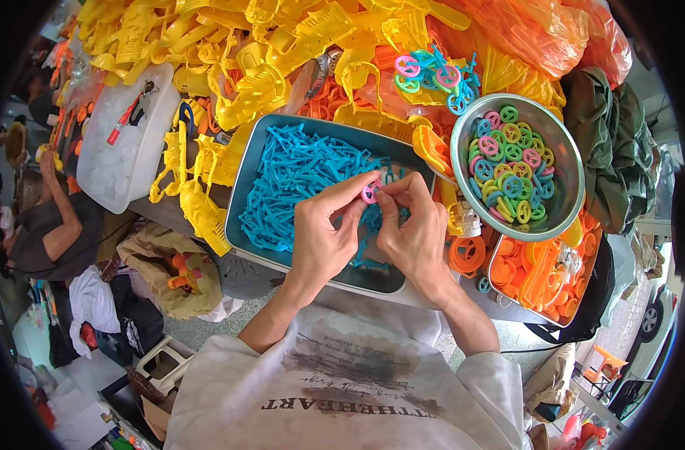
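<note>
Between the thumb and forefinger of my left hand (321, 234) is a small pink plastic wheel with spokes (370, 192). My right hand (417, 238) is closed in a pinch right beside the wheel's edge; what its fingertips hold, if anything, is hidden. Both hands are over a metal tray (241, 169) heaped with thin blue plastic pieces (301, 176). To the right of the tray, a round metal bowl (570, 202) holds many small wheels (511, 154) in pink, green, yellow and blue.
Yellow plastic parts (260, 86) pile up behind the tray. More wheels and blue pieces (436, 75) lie beside orange bags (522, 34). Orange parts (541, 274) fill a box at right. A white tub (102, 161) stands left, near another person's arm (61, 229).
</note>
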Motion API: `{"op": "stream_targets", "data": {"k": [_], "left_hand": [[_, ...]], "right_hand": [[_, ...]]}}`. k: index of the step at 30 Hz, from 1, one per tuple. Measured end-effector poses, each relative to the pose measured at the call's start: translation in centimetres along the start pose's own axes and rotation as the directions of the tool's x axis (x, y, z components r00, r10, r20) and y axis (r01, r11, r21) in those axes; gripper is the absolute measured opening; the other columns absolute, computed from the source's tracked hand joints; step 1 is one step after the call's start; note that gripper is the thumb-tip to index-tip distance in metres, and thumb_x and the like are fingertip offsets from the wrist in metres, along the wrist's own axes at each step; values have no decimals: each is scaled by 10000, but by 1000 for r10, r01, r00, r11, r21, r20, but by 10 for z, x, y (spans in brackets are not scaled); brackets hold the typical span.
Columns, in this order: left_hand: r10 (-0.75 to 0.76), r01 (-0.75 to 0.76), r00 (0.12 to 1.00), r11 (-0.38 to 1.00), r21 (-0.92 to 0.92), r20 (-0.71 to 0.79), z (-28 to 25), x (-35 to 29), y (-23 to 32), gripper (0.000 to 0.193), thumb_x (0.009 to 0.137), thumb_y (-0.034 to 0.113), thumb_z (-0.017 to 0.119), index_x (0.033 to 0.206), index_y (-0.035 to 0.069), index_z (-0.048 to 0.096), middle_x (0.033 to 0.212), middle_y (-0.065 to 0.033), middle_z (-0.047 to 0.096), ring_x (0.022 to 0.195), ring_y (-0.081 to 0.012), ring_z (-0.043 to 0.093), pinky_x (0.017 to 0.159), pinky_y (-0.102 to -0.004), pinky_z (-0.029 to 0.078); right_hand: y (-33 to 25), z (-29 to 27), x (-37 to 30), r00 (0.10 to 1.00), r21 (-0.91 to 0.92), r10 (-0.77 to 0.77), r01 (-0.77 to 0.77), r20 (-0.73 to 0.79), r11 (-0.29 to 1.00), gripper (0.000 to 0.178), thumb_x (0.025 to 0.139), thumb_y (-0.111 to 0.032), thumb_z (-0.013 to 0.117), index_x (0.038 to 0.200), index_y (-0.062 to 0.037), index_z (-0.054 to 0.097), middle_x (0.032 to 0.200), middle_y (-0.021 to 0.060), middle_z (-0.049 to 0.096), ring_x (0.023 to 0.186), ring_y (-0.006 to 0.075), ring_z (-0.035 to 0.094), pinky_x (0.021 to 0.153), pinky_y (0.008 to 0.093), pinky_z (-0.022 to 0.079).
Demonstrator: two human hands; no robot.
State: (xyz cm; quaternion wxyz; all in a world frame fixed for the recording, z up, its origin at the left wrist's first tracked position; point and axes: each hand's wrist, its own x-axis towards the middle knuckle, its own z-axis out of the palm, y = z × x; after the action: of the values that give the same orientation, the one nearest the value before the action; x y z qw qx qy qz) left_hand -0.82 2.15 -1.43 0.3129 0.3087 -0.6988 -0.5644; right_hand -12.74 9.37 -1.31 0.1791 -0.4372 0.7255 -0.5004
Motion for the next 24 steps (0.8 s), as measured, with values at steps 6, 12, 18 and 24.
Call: {"op": "stream_targets", "data": {"k": [6,12,18,24], "left_hand": [[10,-15,997,998,-62,-81,7,-3,1,376,870,-132,551,1212,3,632,1161,-127,665,1015,-144,633,863,-264,523],[-11,0,999,976,-217,-50,4,2,0,358,881,-106,571,1219,-2,624,1179,-126,651,1060,-159,624,904,-274,515],[-94,63,993,928,-368,-67,6,5,5,338,894,-77,587,1223,-7,618,1173,-125,645,1045,-153,620,906,-263,509],[178,-181,973,983,-11,-146,5,2,1,366,874,-78,604,1226,20,626,1085,-104,654,985,-163,635,838,-265,522]], "right_hand": [[1,0,1,1000,7,-12,12,3,1000,100,861,-14,631,869,8,534,702,156,680,685,271,707,572,308,481],[2,-1,1,997,101,-73,76,-32,992,129,853,-20,640,915,-8,527,759,177,690,661,347,686,526,369,497],[2,-3,1,997,157,-76,72,18,985,195,889,-8,616,1071,15,550,880,161,703,843,233,709,713,304,521],[4,-5,2,971,77,-234,231,39,970,230,899,-31,621,1114,20,559,1050,181,681,958,227,675,792,293,513]]}}
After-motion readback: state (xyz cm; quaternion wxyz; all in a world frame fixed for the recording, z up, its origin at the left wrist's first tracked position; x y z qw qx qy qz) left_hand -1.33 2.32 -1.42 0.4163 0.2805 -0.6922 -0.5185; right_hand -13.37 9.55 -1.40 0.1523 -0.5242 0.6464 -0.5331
